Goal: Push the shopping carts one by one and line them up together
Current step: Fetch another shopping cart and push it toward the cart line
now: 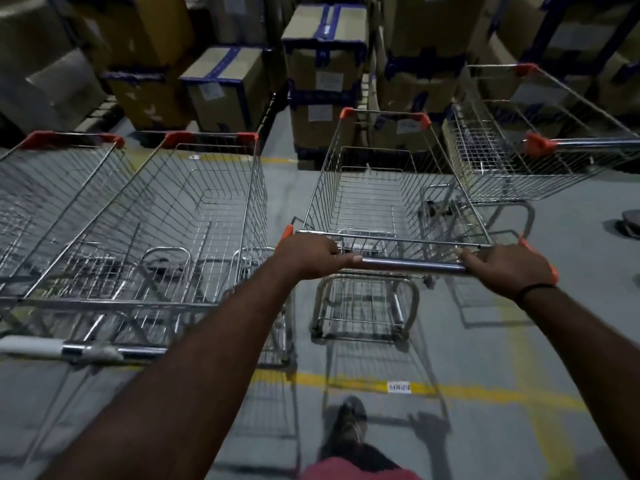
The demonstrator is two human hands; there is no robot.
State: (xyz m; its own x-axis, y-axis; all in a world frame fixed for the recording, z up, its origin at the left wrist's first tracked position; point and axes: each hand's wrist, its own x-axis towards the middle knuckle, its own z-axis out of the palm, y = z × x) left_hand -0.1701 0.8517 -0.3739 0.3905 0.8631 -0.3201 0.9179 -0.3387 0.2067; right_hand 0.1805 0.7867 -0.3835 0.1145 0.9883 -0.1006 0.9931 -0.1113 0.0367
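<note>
Pink shorts leg (360, 471) and one shoe (348, 424) at 6 o'clock, on grey floor (581, 348). Both forearms reach up to centre frame.

Left hand (308, 256) at centre: fingers curled over the left end of the chrome handle bar (412, 265), thumb lying along it. Right hand (505, 265) toward 3 o'clock: fingers wrapped over the bar's right end, black wristband (535, 289) on that wrist. Both hands are clamped on the same bar.

Middle cart (398, 239) runs from the bar toward 12 o'clock. It has orange corner caps, and its nose is near the cardboard boxes (322, 74) stacked from 11 to 1 o'clock, blue tape on the seams.

Two more carts at 9 to 10 o'clock, pointing the same way. Near-left cart (211, 135) is beside the middle cart with a strip of floor between. Far-left cart (69, 135) is hard against it; touching or not, cannot tell. Chrome handle with white sleeve (114, 351) at 8 o'clock.

Fourth cart (502, 161) at 2 o'clock, turned crosswise, its handle (595, 144) pointing to 3 o'clock. Its basket overlaps the middle cart's right rim in view; contact cannot be told.

Yellow line (485, 393) crosses the floor at 5 o'clock, with a small white label (399, 387) on it. Dark round thing (630, 225) at the 3 o'clock edge is too cut off to identify.
</note>
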